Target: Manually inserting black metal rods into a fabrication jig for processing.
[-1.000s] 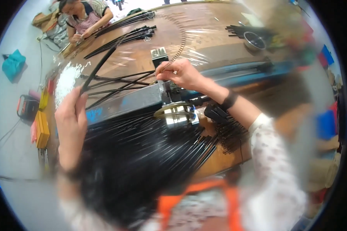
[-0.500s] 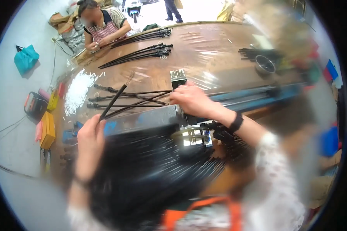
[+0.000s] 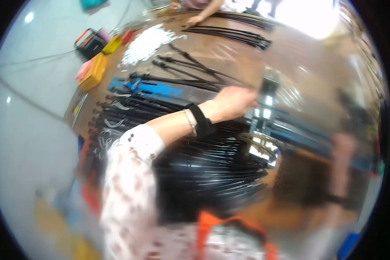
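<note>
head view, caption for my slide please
Left hand near a metal fixture, right hand blurred, black rods massed nearby

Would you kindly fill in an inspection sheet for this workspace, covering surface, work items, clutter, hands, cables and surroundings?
Surface: brown tabletop, glossy, with bright reflections.
Job's things: many black rods piled in front of a blue-and-metal bar; crossed rods behind it.
Clutter: heap of small white pieces towards the far left; yellow box at the left.
Hands: left hand curled near a metal fixture, its contents hidden; right hand blurred at the right, grip unclear.
Cables: dark cable across the floor at left.
Surroundings: another person's hand beside a rod bundle; black case at left.
</note>
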Demonstrator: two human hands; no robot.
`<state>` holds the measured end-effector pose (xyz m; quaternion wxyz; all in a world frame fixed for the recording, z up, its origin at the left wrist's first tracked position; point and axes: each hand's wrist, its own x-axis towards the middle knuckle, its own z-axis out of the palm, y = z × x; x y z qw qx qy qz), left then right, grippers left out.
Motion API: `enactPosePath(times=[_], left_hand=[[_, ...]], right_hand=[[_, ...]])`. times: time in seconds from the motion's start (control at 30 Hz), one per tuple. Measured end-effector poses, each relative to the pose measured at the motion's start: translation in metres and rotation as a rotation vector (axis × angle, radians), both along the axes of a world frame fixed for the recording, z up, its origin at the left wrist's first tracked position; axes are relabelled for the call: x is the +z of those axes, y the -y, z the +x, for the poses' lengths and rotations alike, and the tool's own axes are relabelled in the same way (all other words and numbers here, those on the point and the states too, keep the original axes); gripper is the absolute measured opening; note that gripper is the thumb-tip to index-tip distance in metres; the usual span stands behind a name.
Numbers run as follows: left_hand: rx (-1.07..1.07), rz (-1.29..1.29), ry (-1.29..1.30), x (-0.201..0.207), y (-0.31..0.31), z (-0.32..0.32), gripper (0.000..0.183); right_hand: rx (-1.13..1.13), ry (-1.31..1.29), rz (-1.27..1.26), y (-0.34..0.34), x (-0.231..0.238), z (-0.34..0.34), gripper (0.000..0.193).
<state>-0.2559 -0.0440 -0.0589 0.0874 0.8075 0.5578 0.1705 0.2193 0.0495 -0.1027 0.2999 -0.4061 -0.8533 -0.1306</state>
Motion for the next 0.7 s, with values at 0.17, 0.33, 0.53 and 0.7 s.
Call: enactPosePath(times=[0.17,0.33,0.53,0.7], left_hand=[[0.085,-0.104,0.067,0.007,0.014,-0.011,0.031],[0.065,-0.015,0.155,-0.009,0.015,-0.014,0.028],[0.037,0.104,0.276,-0.015,0.009,-0.008,0.023],[-0.131,-0.065,0.070,-0.013,-0.012,0.000,0.025]], right_hand=[[-0.080,-0.046,-0.192,0.000,-0.015,0.000,0.006],[-0.025,-0.103,-0.162,-0.004,-0.019,-0.013,0.005],[-0.028,-0.109,-0.141,-0.001,-0.013,-0.001,0.006],[-0.096,-0.130,-0.236,0.041,0.016,-0.030,0.030]])
